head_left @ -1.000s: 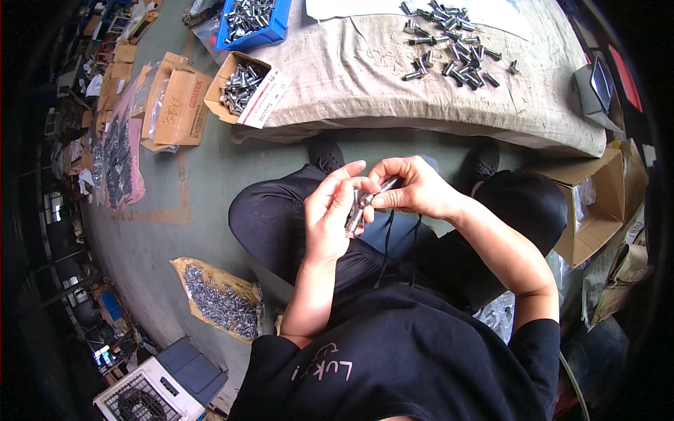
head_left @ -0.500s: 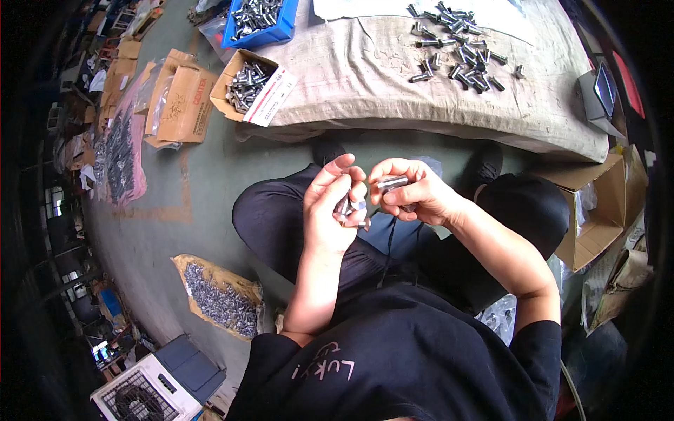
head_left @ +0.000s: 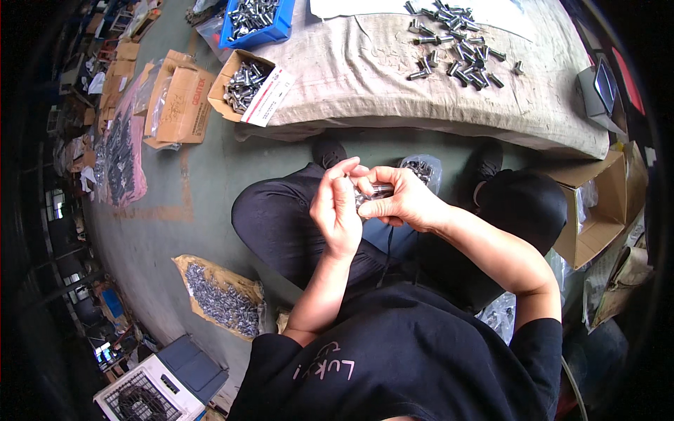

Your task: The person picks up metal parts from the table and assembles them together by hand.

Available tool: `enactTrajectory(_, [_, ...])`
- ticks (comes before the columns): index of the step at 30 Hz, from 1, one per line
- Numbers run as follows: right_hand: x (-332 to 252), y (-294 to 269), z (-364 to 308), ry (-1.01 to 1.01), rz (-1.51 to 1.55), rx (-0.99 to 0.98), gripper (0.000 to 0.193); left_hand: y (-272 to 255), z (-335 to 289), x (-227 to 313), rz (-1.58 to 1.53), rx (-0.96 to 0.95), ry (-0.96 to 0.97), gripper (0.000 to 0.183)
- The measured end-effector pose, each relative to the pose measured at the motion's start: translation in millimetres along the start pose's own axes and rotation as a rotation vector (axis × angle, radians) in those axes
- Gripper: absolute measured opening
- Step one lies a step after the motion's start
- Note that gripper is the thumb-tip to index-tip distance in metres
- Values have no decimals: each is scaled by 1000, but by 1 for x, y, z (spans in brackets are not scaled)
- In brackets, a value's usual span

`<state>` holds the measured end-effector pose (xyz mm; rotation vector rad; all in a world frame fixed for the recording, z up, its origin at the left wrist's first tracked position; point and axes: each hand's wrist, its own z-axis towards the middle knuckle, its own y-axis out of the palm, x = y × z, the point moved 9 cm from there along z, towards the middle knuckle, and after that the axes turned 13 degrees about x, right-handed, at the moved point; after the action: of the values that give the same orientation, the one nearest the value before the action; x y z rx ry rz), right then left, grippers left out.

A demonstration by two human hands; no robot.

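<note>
My left hand [head_left: 338,212] and my right hand [head_left: 411,202] meet above my lap. Between them are shiny metal bolts [head_left: 381,190], partly covered by the fingers. The right hand's thumb and fingers pinch a cylindrical one, its end toward the left palm. Curled fingers of the left hand close around small metal pieces; how many is hidden. On the floor just beyond the right hand lies a clear plastic bag [head_left: 423,169] of small metal parts. Similar headed metal bolts [head_left: 467,52] lie loose in a pile on the cloth-covered table [head_left: 337,77].
At the table's left stand an open carton [head_left: 261,107] and a blue bin [head_left: 282,27], both full of metal parts. An open cardboard box [head_left: 597,210] is at right. Left on the floor are a paper-lined heap of small parts [head_left: 223,298] and a fan unit [head_left: 144,393].
My hands have come together; the right moved left and slightly down, bringing its bolt against the left hand's pieces. The bag of parts beyond it is now more exposed.
</note>
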<state>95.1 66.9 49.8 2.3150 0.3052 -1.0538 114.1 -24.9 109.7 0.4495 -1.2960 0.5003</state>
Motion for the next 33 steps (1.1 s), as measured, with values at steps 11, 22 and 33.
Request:
enactTrajectory(11, [-24, 7, -10, -436, -5, -52, 38, -6, 5, -3, -389, 56, -278, 48])
enactTrajectory(22, [0, 8, -7, 58, 403, -201, 13, -16, -2, -42, -708, 267, -870, 25])
enactTrajectory(33, [-30, 8, -12, -599, -362, 69, 24, -19, -4, -44, -505, 426, -707, 15])
